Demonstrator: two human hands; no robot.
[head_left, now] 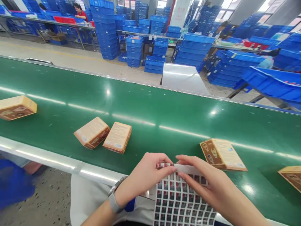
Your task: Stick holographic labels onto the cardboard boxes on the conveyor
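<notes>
A sheet of small dark stickers (178,204) in a white grid hangs over my lap at the near edge of the green belt. My left hand (149,171), with a watch at the wrist, pinches the sheet's top left corner, where a strip curls over. At the top right, my right hand (207,180) has its thumb and fingers closed on the sheet's upper edge. Just beyond the right hand lies a brown and cream box (223,153) on the belt. Farther left, a cream box (118,136) lies against another box (92,131).
The green conveyor belt (145,100) runs across in front of me. More boxes lie at its far left (18,106) and right edge (293,175). Behind it stand a metal chute (182,77) and stacked blue crates (105,31). A person (81,14) sits at a distant bench.
</notes>
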